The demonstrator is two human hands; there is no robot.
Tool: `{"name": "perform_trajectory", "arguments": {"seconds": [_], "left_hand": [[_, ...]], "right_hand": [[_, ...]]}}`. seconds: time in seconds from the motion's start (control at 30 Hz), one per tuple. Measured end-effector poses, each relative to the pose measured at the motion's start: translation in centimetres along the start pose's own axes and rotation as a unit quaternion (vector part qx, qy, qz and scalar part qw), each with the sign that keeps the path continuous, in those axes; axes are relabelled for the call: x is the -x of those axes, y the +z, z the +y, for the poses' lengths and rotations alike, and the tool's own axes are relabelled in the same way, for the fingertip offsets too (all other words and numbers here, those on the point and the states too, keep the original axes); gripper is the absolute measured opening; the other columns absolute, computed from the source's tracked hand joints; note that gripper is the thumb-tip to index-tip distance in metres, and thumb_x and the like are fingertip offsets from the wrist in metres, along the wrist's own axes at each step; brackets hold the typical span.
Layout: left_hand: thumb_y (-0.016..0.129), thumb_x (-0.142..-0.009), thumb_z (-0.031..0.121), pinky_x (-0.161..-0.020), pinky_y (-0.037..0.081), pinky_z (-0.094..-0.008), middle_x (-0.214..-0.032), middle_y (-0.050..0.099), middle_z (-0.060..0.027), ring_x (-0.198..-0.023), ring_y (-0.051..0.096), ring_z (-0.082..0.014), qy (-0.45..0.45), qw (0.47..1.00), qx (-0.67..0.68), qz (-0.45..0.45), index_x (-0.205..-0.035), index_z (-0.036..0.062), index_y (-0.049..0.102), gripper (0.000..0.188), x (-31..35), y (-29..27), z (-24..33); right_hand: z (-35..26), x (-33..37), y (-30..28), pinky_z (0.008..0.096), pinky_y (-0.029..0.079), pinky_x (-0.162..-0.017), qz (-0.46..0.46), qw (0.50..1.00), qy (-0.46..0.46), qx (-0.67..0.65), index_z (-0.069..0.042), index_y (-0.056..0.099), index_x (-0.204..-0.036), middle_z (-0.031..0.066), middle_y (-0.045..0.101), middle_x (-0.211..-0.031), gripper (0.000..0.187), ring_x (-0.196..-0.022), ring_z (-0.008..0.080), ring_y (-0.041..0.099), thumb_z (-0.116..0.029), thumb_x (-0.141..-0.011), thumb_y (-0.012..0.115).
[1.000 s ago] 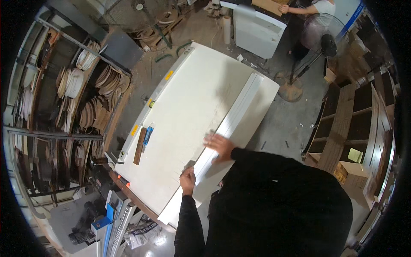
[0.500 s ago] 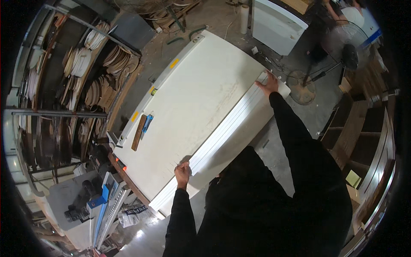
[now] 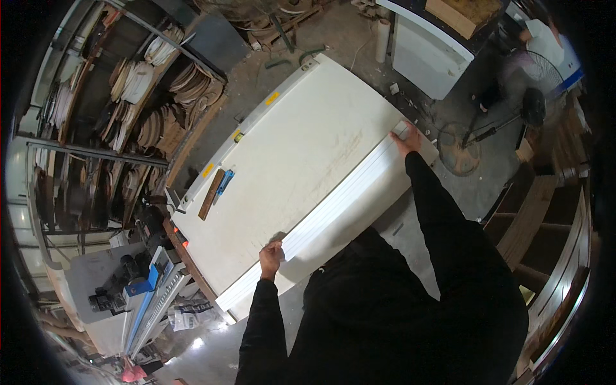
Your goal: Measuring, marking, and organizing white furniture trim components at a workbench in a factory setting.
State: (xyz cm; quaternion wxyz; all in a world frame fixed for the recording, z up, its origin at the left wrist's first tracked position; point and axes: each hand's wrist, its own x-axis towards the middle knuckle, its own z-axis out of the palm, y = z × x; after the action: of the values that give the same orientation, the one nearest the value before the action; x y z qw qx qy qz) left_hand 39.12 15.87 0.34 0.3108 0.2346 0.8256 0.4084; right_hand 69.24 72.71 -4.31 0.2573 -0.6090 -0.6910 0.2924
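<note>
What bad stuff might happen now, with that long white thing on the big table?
The long, white, ridged strip might slide crooked if the left hand and right hand push unevenly, since they're far apart on it.

The small blue tool, perhaps a cutter, lies loose beside a flat brown bar; careless fingers might get hurt.

The long grey level with yellow patches rests along the white tabletop's edge, so a bump might knock it off.
</note>
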Motion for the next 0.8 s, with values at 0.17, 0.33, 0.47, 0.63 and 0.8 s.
{"name": "perform_trajectory", "arguments": {"seconds": [0.17,0.33,0.47,0.63,0.8], "left_hand": [[0.067,-0.105,0.04,-0.067,0.053,-0.0372,-0.07,0.068,-0.0084,-0.068,0.065,-0.0192,-0.018,1.0,-0.011,-0.002,-0.097,-0.0008,0.076,0.042,-0.6,0.6,0.0],[0.062,-0.102,0.039,-0.076,0.056,-0.0478,-0.082,0.075,-0.0208,-0.08,0.072,-0.0422,0.069,0.98,-0.181,0.049,-0.091,0.0029,0.078,0.041,0.4,1.4,2.2],[0.055,-0.104,0.042,-0.089,0.053,-0.0522,-0.092,0.077,-0.02,-0.094,0.072,-0.0429,0.105,0.97,-0.204,0.076,-0.098,0.0077,0.08,0.043,0.5,1.2,1.4],[0.056,-0.102,0.051,-0.108,0.04,-0.0597,-0.115,0.076,-0.0122,-0.117,0.066,-0.0389,0.025,0.964,-0.263,0.028,-0.124,0.0201,0.075,0.043,2.4,0.4,4.1],[0.069,-0.086,0.072,-0.112,0.037,-0.058,-0.138,0.066,-0.0099,-0.133,0.057,-0.036,0.041,0.942,-0.333,-0.01,-0.145,0.0225,0.06,0.078,2.6,0.6,7.0]], "right_hand": [[1.1,-1.6,-0.6,0.0477,0.042,-0.117,0.02,0.997,-0.074,-0.014,-0.005,0.057,-0.145,0.0186,0.058,-0.149,0.083,-0.141,0.0364,0.051,-0.047,-0.08,0.089],[1.7,-1.6,-0.1,0.0459,0.048,-0.11,0.007,0.992,-0.046,-0.115,-0.003,0.061,-0.143,0.0198,0.063,-0.144,0.086,-0.134,0.0365,0.059,-0.047,-0.076,0.092],[2.7,-2.3,0.0,0.047,0.048,-0.108,0.016,0.993,-0.075,-0.094,-0.006,0.062,-0.142,0.0193,0.064,-0.14,0.084,-0.13,0.0389,0.06,-0.045,-0.074,0.093],[0.5,-0.6,1.1,0.0435,0.048,-0.11,0.0,0.986,-0.058,-0.157,-0.003,0.064,-0.139,0.0181,0.066,-0.138,0.079,-0.13,0.0341,0.061,-0.034,-0.073,0.094],[2.9,-2.9,-0.4,0.0457,0.048,-0.109,0.021,0.994,-0.107,-0.034,-0.007,0.061,-0.14,0.0172,0.064,-0.14,0.078,-0.13,0.0377,0.06,-0.041,-0.077,0.091]]}}
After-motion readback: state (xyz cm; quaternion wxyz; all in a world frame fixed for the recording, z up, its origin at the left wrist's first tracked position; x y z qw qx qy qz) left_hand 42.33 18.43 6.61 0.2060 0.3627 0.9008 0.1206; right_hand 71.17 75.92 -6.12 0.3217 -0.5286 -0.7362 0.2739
